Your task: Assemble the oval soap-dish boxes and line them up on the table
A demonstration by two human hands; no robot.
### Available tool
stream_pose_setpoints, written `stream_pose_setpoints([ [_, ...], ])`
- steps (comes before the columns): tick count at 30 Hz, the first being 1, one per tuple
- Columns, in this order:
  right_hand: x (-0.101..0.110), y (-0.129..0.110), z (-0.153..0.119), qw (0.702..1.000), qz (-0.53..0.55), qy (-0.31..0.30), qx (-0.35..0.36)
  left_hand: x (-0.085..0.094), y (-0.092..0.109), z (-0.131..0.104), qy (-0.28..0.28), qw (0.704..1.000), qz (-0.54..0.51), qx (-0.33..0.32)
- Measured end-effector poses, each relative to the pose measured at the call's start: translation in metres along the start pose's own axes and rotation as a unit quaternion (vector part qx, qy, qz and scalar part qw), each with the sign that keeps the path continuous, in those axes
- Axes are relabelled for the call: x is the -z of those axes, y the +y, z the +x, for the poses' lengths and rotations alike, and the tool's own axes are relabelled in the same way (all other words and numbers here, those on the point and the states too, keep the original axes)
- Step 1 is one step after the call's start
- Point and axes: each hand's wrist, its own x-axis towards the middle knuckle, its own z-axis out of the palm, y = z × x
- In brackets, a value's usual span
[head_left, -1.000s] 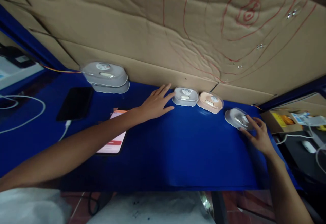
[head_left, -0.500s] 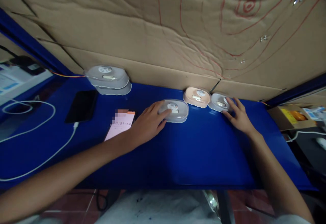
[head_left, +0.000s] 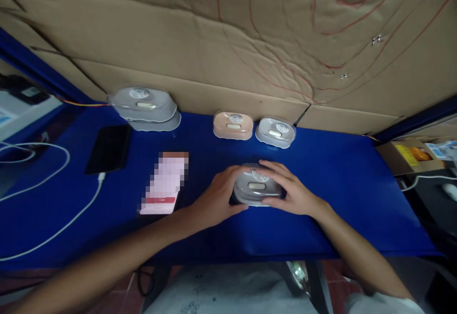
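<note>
Between my two hands is a small oval grey box with a clear lid (head_left: 257, 187), low over or on the blue table; I cannot tell if it touches. It has a pale clasp and a round sticker on top. My left hand (head_left: 221, 195) holds its left end, thumb at the near side. My right hand (head_left: 291, 187) curls round the right end, fingers across the top and thumb along the near edge. Behind them, a peach lidded box (head_left: 233, 126) and another grey lidded box (head_left: 275, 133) stand side by side near the cardboard wall.
Two larger grey lidded boxes (head_left: 144, 106) are stacked at the back left. A lit phone (head_left: 166, 180) lies left of my hands, with a dark phone (head_left: 109, 149) on a white cable (head_left: 85, 209) beyond. The cardboard wall (head_left: 160, 56) bounds the back. An open carton (head_left: 410, 157) sits right.
The peach box and the grey box beside it have shifted left. Both hands have come together nearer me, round one grey box. More of the lit phone's screen shows.
</note>
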Motion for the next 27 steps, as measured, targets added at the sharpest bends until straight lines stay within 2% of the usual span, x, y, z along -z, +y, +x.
stream_pose_setpoints([
  [3,0.002,0.018,-0.001,0.998,0.014,0.058,-0.019,-0.001,-0.004,-0.004,0.001,1.000,-0.014,0.003],
  [6,0.002,0.040,0.001,0.989,-0.066,0.112,-0.063,0.003,0.000,-0.008,-0.018,1.000,-0.019,0.009],
  [10,0.001,0.054,-0.002,0.974,-0.161,0.103,-0.121,0.011,0.007,-0.009,-0.038,0.998,-0.039,0.017],
  [13,0.003,0.041,-0.005,0.974,-0.190,0.085,-0.091,0.014,0.007,-0.006,-0.025,0.997,-0.073,0.024],
  [16,0.001,0.018,-0.005,0.990,-0.140,0.030,0.010,0.013,0.004,-0.003,0.002,0.992,-0.120,0.030],
  [19,-0.007,0.001,-0.003,0.994,-0.096,0.000,0.044,0.011,-0.001,0.000,0.033,0.984,-0.169,0.038],
  [24,-0.015,-0.007,0.001,0.998,0.017,0.057,0.014,0.008,-0.004,0.004,0.068,0.953,-0.285,0.077],
  [27,-0.010,-0.008,0.002,0.978,0.157,0.120,-0.072,0.014,-0.002,0.008,0.066,0.919,-0.365,0.132],
])
